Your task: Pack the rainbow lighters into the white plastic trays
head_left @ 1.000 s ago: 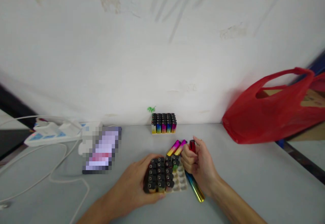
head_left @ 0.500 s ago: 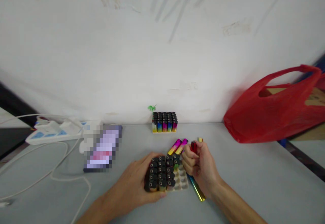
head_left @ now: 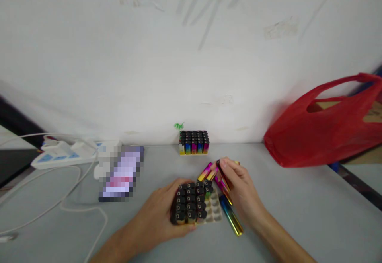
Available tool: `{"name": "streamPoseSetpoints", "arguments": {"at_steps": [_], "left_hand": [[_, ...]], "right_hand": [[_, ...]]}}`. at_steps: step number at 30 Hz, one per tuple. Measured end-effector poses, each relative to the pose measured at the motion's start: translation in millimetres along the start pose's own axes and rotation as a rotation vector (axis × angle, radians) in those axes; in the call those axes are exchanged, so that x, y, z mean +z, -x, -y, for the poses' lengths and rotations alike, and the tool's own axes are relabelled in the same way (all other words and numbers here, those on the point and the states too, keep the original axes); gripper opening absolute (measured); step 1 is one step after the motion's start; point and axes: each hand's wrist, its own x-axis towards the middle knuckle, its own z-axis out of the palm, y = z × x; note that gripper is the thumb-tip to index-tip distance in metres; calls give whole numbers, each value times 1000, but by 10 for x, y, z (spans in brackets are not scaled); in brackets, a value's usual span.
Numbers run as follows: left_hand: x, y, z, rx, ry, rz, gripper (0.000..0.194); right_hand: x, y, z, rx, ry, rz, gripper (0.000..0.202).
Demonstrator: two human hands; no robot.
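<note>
My left hand (head_left: pixel 161 211) is wrapped round the left side of a pale tray (head_left: pixel 215 211) holding several black-topped lighters (head_left: pixel 190 201); the tray's right part shows bare pockets. My right hand (head_left: pixel 238 179) is closed on a lighter (head_left: pixel 219 167), just right of the tray, its fingertips over the loose ones. Beside it lie a pink-and-yellow lighter (head_left: pixel 205 172) and another pink one (head_left: pixel 222 187). A blue-and-gold lighter (head_left: pixel 232 217) lies on the table near the tray's right edge.
A full block of lighters (head_left: pixel 194 143) stands by the wall, with a green scrap (head_left: pixel 179 126) behind. On the left are a blurred phone (head_left: pixel 122 173), a power strip (head_left: pixel 64 155) and white cables (head_left: pixel 79 211). A red bag (head_left: pixel 322 131) sits at the right.
My right hand has loosened from a fist, its fingers now reaching left over the loose lighters. A pink lighter beneath it has come into sight. My left hand and the tray have barely moved.
</note>
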Motion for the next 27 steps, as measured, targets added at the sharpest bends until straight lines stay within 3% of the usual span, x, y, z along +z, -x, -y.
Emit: {"name": "streamPoseSetpoints", "arguments": {"at_steps": [6,10,27], "left_hand": [[3,-9,9,2,18,14,77],[1,-8,6,-6,1,12,78],[1,11,-11,-14,-7,5,78]], "right_hand": [[-201,-55,237,-103,284,316,28],[-291,-82,232,-62,433,423,17],[-230,-34,171,-197,525,404,16]]}}
